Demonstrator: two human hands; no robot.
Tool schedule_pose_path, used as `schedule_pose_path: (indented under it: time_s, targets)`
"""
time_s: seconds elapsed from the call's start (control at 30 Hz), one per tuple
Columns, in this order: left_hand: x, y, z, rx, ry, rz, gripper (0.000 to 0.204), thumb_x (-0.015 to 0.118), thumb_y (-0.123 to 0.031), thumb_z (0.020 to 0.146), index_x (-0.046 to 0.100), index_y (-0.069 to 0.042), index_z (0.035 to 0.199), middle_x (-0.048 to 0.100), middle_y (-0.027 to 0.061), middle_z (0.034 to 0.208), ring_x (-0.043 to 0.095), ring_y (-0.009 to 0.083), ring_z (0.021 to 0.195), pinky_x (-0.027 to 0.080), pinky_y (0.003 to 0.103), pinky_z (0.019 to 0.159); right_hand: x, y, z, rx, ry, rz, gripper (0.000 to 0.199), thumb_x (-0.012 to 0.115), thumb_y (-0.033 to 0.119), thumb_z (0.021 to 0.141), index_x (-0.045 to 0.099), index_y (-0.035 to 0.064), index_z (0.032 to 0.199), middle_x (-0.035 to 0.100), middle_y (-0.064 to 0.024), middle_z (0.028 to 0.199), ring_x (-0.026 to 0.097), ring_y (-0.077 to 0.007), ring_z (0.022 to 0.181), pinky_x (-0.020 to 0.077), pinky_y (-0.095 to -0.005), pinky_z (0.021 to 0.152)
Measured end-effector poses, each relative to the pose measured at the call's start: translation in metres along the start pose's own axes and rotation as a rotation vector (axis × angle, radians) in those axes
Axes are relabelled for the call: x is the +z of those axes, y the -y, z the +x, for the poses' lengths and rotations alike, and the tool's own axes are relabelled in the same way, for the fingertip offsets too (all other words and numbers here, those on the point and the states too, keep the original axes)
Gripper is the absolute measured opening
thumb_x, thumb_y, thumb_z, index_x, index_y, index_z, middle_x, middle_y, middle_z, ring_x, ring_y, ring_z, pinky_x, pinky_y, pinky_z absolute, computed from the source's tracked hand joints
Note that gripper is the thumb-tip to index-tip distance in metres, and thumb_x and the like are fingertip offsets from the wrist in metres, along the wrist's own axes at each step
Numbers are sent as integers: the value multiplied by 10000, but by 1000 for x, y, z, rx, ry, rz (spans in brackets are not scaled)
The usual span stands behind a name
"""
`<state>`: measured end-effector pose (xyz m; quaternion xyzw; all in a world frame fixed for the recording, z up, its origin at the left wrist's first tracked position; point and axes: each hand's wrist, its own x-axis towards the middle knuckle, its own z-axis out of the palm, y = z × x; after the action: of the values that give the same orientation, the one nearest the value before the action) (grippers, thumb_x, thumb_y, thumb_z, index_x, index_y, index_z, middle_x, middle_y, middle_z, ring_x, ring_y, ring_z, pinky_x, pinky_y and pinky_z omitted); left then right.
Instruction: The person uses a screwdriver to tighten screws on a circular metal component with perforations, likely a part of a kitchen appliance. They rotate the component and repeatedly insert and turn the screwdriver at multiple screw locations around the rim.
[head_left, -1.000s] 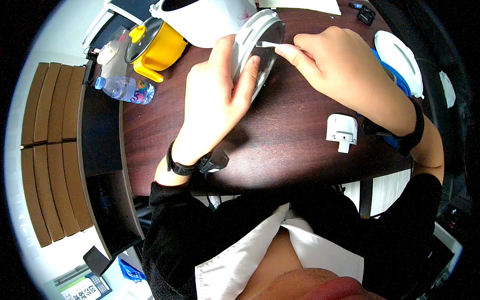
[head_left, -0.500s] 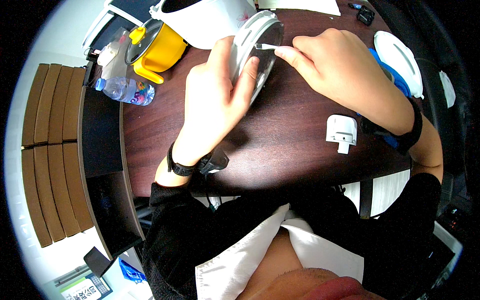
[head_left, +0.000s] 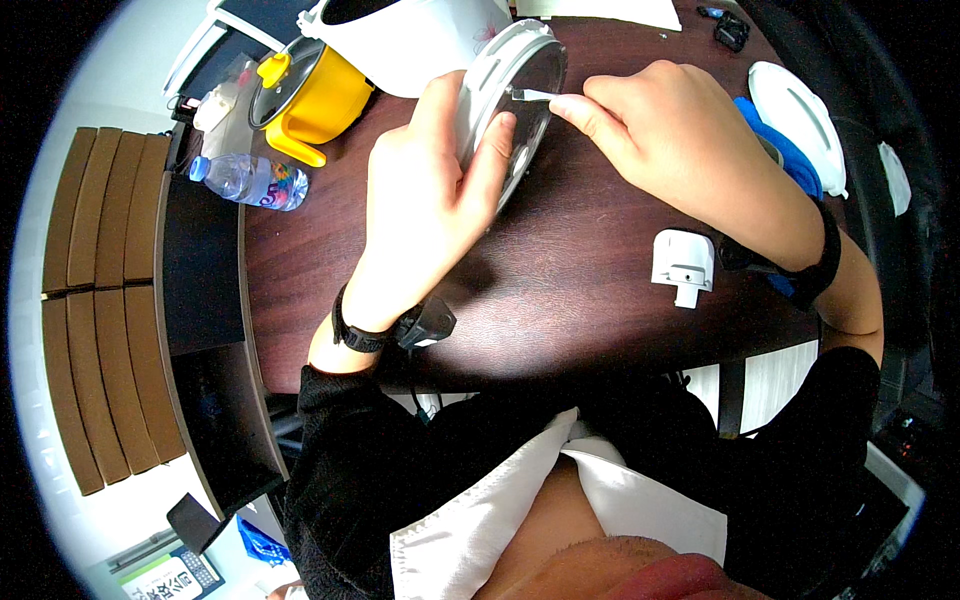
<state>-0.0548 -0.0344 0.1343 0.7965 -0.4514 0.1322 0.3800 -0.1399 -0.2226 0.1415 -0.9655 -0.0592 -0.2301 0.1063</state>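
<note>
My left hand [head_left: 430,190] is closed round a round lid [head_left: 500,65] with a white rim and a see-through middle, tilted up on its edge above the table. The thumb presses on the inner side and the fingers go behind the rim. To the right of the lid, my right hand [head_left: 665,125] pinches a small flat-tipped tool [head_left: 532,95]. Its tip touches or nearly touches the lid's inner rim; its handle is hidden in the fist, so I cannot tell its exact kind. A small white plastic part [head_left: 683,258] with a tab lies on the table below my right hand.
A white pot-like container [head_left: 410,45] stands behind the lid. At the left are a yellow pot [head_left: 325,100] with a glass lid and a water bottle [head_left: 250,181] on its side. Beyond my right forearm lie a white oval piece [head_left: 797,110] and a blue thing [head_left: 775,135].
The tool has turned slightly in my right fingers, its tip still at the lid's rim. The lid and my left hand have shifted a touch to the left.
</note>
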Motion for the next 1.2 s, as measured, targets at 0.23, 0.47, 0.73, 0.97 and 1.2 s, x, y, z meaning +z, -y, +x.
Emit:
schedule_pose_path:
  time_s: [0.23,0.47,0.73,0.97,1.2]
  targets:
    - [-3,-2,0,69,44,120,341,640,-153,862,499,40,1105,611,220,631,644,363,564,502,390,494,-4,1,3,-30,21,24,397,547,323,950,630,28,697,546,-169,555,558,-321,482,421,-377,464]
    - [0,6,1,154,-14,167,359,644,-142,850,480,64,1093,583,212,584,618,373,528,486,410,478,14,-19,16,208,448,788,527,448,406,999,446,89,578,366,25,431,342,-98,336,317,-255,356]
    - [2,13,6,161,-47,108,348,646,-153,851,499,61,1082,587,219,600,623,384,550,486,416,488,8,-15,19,426,612,969,550,410,496,992,378,131,581,282,68,429,250,-19,309,216,-191,279]
    - [1,13,9,61,-8,38,332,651,-164,857,519,50,1076,602,220,622,637,362,564,491,391,499,9,-18,22,456,632,921,529,413,496,991,406,124,615,303,71,445,280,-30,316,238,-192,291]
    - [-2,21,12,48,-48,-8,304,647,-180,867,555,49,1045,622,205,637,654,317,563,497,357,514,3,-13,14,438,562,1035,537,500,464,949,511,65,590,433,-67,453,425,-193,353,342,-332,366]
